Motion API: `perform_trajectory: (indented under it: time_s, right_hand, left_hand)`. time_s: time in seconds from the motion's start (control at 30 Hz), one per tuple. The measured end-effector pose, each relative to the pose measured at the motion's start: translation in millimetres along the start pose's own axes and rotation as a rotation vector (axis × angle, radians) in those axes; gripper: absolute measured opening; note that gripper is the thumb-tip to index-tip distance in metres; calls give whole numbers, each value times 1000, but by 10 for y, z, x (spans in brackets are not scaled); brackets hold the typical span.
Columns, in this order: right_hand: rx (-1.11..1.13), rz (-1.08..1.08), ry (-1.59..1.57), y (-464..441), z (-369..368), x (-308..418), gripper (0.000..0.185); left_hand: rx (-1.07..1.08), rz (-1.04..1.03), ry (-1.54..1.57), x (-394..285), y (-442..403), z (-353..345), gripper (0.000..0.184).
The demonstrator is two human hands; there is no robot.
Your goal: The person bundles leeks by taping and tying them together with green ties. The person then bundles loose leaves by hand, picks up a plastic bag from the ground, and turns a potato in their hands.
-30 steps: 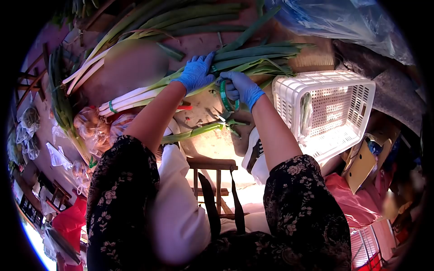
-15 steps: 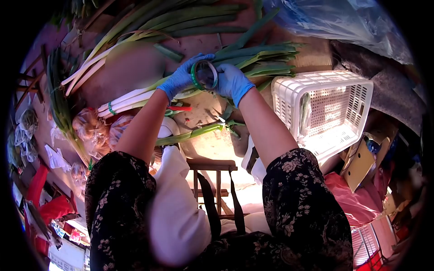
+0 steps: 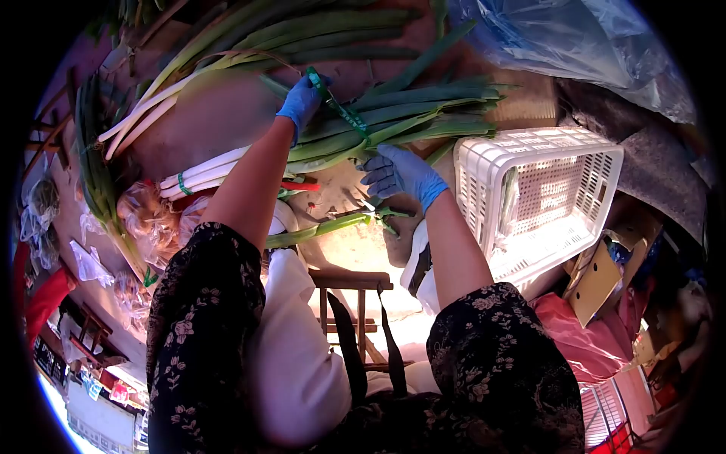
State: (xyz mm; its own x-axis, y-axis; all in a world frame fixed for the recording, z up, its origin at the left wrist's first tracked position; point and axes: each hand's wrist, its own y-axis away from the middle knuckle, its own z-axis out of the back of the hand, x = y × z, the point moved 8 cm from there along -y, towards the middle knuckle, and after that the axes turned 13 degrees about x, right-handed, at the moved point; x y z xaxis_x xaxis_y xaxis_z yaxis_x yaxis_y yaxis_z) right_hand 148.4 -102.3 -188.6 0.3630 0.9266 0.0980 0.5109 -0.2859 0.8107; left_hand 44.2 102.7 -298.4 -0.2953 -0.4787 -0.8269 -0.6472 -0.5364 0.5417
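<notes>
by the view's clock, the left hand [image 3: 302, 103] at 11 is closed on one green tape [image 3: 338, 109], pulled fairly straight, probably to keep it from going slack. the right hand [image 3: 407, 175] at 1 is half open, apparently holding nothing. the tape reaches one leek bunch [image 3: 327, 148] at 12, lying crosswise, perhaps so both hands reach its middle; one tie [image 3: 181, 184] rings its white end. one crate [image 3: 493, 178] sits at 3, one leek pile [image 3: 302, 34] at 11, a second pile [image 3: 94, 147] between 9 and 10.
</notes>
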Motion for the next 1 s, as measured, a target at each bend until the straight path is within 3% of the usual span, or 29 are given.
perform_trajectory:
  time_s: [0.03,0.1,0.2,0.3,0.33,0.47,0.6,0.67,0.8,0.83,0.87,0.97,1.0]
  right_hand:
    - [-24,10,-23,0,-64,-102,55]
    - [-196,253,-37,-179,21,-145,60]
    - [-324,551,-380,-392,292,-73,66]
    - [-465,615,-672,-438,209,41,67]
    - [-507,626,-711,-388,145,114,59]
    - [-306,864,-926,-421,128,63,39]
    - [-229,963,-855,-177,18,-76,29]
    - [-225,1070,-538,-126,72,-104,29]
    - [-300,1140,132,164,-137,72,27]
    - [-425,1130,672,440,-402,220,29]
    - [-606,1161,1164,735,-684,324,31]
    - [-224,865,474,637,-508,340,35]
    - [-232,852,579,818,-656,481,41]
  left_hand:
    - [-10,3,-19,132,-99,44,26]
    - [-47,-5,-68,57,-75,41,25]
    - [-35,22,-86,-111,42,23,19]
    - [-40,51,10,-173,149,-44,21]
    - [-53,56,59,-173,173,-66,25]
    - [77,209,67,-564,496,-274,25]
    - [163,-133,81,-1323,695,-335,19]
    - [120,-417,136,-1794,842,-346,19]
    - [-32,-340,192,-1685,713,-27,22]
    - [-105,-396,142,-1499,604,-3,14]
    - [-8,-355,95,-1469,583,-103,12]
    - [185,-124,-55,-1268,504,-265,15]
    - [228,-29,-105,-1172,487,-275,18]
